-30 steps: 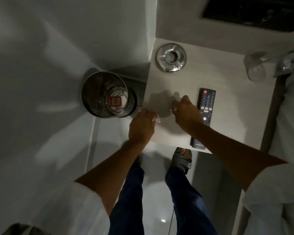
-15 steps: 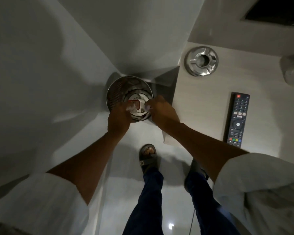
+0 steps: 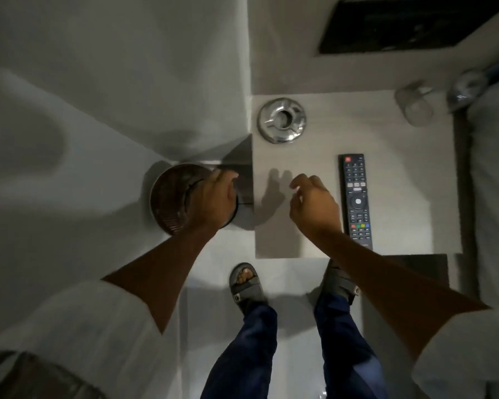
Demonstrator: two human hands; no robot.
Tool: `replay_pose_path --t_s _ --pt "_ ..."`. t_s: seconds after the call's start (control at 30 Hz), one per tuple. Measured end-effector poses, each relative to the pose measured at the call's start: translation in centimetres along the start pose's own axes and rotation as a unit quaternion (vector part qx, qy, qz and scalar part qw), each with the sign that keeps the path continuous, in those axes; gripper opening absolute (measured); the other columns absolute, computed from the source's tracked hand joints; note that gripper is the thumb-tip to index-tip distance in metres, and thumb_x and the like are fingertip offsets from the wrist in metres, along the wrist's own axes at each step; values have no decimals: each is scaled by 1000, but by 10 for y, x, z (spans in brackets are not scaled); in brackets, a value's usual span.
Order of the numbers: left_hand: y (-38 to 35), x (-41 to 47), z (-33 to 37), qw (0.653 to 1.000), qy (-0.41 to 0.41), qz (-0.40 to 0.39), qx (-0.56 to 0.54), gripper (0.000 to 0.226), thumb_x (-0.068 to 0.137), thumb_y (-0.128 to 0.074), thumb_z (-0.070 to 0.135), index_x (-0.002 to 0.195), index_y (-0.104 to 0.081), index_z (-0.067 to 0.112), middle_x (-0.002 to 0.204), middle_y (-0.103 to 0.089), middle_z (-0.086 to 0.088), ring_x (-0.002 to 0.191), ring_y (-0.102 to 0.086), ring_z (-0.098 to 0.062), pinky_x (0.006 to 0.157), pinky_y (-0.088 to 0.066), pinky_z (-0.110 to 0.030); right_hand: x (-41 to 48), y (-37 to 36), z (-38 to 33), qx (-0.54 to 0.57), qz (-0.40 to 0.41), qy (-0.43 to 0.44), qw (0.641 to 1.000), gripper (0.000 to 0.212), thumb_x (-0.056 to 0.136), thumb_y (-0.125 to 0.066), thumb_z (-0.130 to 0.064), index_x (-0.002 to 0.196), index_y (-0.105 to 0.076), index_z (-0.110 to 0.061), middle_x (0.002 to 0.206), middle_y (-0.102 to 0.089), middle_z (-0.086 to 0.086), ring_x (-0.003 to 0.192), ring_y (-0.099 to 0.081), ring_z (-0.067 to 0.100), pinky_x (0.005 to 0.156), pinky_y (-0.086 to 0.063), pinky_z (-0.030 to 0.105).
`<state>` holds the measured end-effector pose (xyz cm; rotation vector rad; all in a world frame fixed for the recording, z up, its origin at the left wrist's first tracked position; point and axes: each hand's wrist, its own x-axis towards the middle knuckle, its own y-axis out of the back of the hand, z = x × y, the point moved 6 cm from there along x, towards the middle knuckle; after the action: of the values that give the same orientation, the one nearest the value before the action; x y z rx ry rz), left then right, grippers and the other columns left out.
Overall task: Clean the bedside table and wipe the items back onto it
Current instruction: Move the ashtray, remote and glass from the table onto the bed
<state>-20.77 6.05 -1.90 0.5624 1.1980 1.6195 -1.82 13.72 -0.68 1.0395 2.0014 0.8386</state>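
Observation:
The pale wood-grain bedside table (image 3: 401, 180) stands against the wall. On it sit a shiny metal ashtray (image 3: 281, 120) at the back left, a black remote control (image 3: 357, 197) in the middle and a clear glass (image 3: 415, 106) at the back right. My left hand (image 3: 213, 203) hovers over the mesh waste bin (image 3: 167, 203) on the floor to the table's left; I cannot see anything in it. My right hand (image 3: 314, 208) is above the table's left part, just left of the remote, fingers loosely spread and holding nothing.
A bed (image 3: 490, 182) with pale sheets borders the table on the right, with a second glass (image 3: 465, 87) at its edge. A dark panel (image 3: 409, 24) is set in the wall behind. My two sandalled feet (image 3: 247, 283) stand on the tiled floor before the table.
Both hands carried small white scraps from the table's front edge to the bin. Now the right hand has come back over the table empty, while the left stays above the bin.

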Motion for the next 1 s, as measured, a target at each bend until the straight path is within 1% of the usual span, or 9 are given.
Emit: replay_pose_path --t_s 0.1,0.23,0.4,0.43,0.5,0.57,0.67,0.77,1.0 --pt "-5 37 59 995 -96 -18 25 36 95 -52 21 129 -62 15 131 -62 -13 117 -59 -34 89 -52 -47 -13 34 52 -52 55 -88 993 35 85 -58 -14 119 -48 -15 118 -53 14 98 -58 32 68 -49 35" --pt "-25 95 114 944 -254 -97 187 66 92 -53 43 150 -34 17 163 -20 -17 151 -16 -37 120 -22 -51 -39 46 120 -69 -2 -232 970 57 82 -65 -37 129 -38 -20 123 -48 13 111 -49 32 85 -49 49" --pt "-49 152 117 920 -233 -141 283 73 99 -23 53 157 -3 12 164 3 -25 152 -1 -41 123 -6 -48 -57 39 149 -57 -49 -229 970 60 80 -66 -42 129 -39 -19 120 -53 12 109 -51 31 85 -48 48" --pt "-56 152 120 920 -222 -160 279 75 99 -29 54 157 -5 14 164 0 -26 151 -5 -42 123 -9 -49 -62 38 150 -63 -42 -218 973 58 81 -65 -39 128 -38 -18 120 -54 12 109 -51 30 85 -48 48" --pt "-52 146 119 957 -152 -158 188 85 88 -61 50 156 -20 20 162 -13 -26 149 -17 -42 120 -19 -53 -65 34 145 -84 -36 -194 977 61 82 -65 -31 133 -33 -18 122 -55 14 110 -51 31 87 -46 48" --pt "-51 128 123 973 -102 -174 115 95 74 -74 49 154 -29 23 160 -20 -23 148 -19 -39 121 -20 -51 -71 33 146 -117 -60 -183 974 72 82 -64 -25 140 -23 -17 127 -53 16 114 -49 33 90 -45 49" --pt "-61 84 131 969 -92 -219 71 88 70 -78 36 148 -40 26 154 -28 -19 143 -28 -40 118 -29 -44 -78 33 151 -141 -84 -179 970 78 83 -64 -22 144 -15 -16 129 -51 18 112 -51 34 86 -47 47" --pt "-77 29 144 969 -83 -232 37 89 66 -86 30 145 -45 31 153 -30 -10 141 -30 -34 115 -34 -45 -91 44 163 -34 -77 -224 971 82 77 -70 -23 141 -19 -18 120 -56 17 103 -57 34 71 -46 42" --pt "-70 -61 249 980 -120 -136 -84 86 56 -89 40 133 -56 20 143 -51 -8 133 -46 -30 112 -37 -41 -179 138 207 123 3 -325 938 60 67 -74 -29 114 -39 -18 100 -68 11 84 -64 36 66 -48 36"
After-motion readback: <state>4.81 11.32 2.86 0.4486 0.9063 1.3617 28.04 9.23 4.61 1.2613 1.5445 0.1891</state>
